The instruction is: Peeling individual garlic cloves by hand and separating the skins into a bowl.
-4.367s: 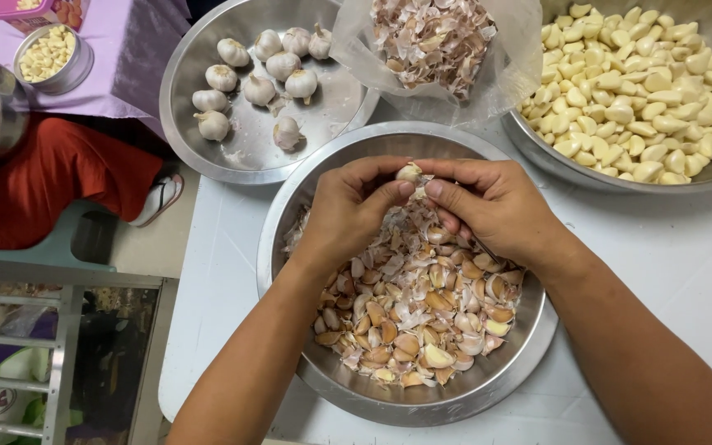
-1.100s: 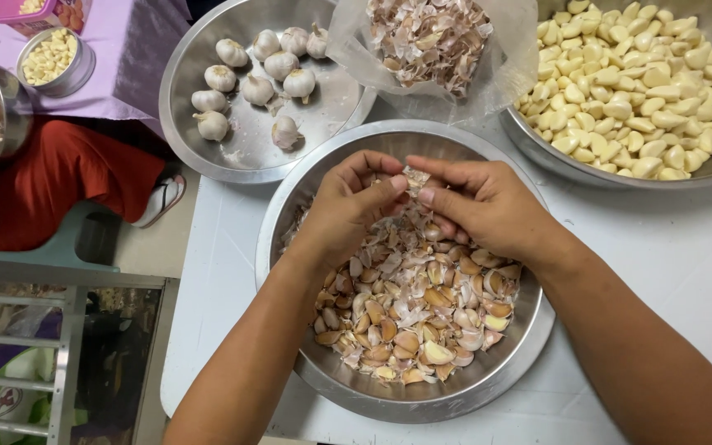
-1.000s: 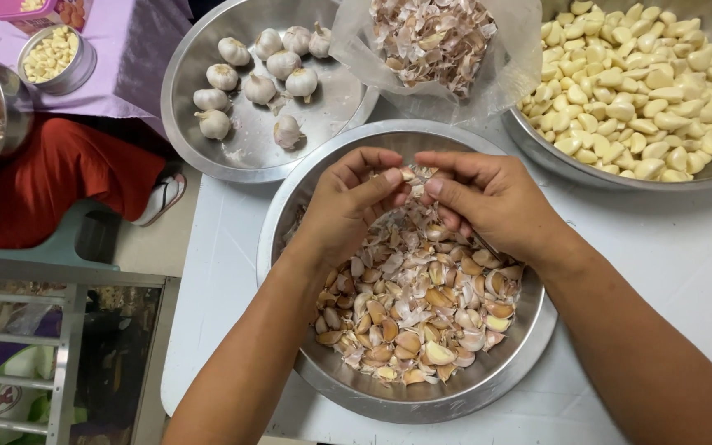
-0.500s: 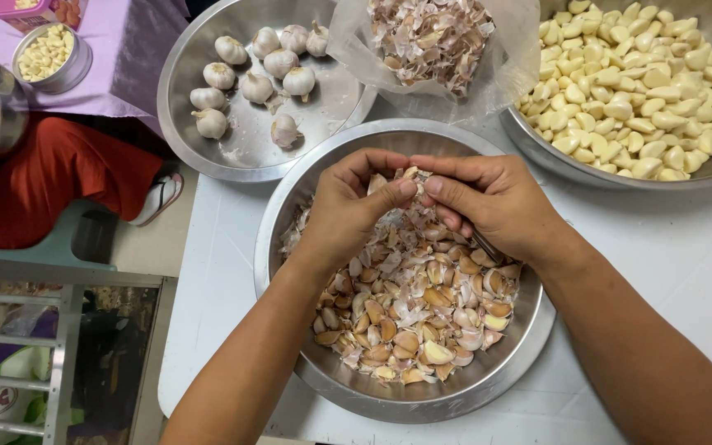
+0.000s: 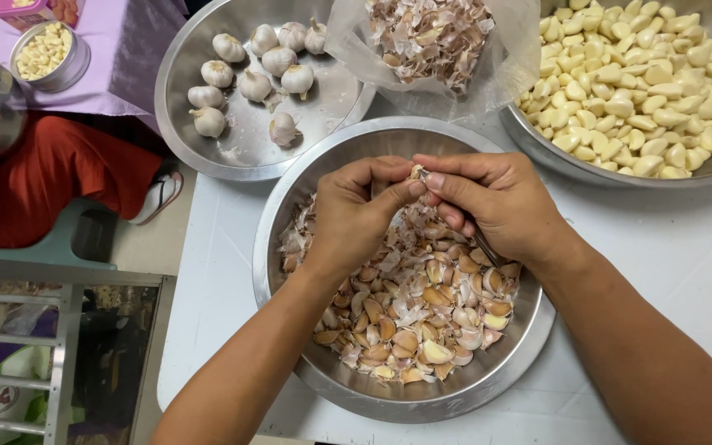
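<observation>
Barely shifted, my left hand (image 5: 356,218) and right hand (image 5: 496,206) pinch one garlic clove (image 5: 414,172) — unpeeled cloves (image 5: 422,321) fill the steel bowl (image 5: 331,156) beneath, garlic bulbs (image 5: 249,82) beyond.

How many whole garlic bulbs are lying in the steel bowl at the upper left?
8 whole garlic bulbs lie in the steel bowl: three along the top edge, three on the left, one central, one lower centre.

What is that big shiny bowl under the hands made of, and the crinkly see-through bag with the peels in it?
The bowl looks like metal, probably stainless steel: silvery, smooth, with soft reflections along its rim. The bag seems to be thin clear plastic: the garlic skins show through it, and it wrinkles and catches the light.
</observation>
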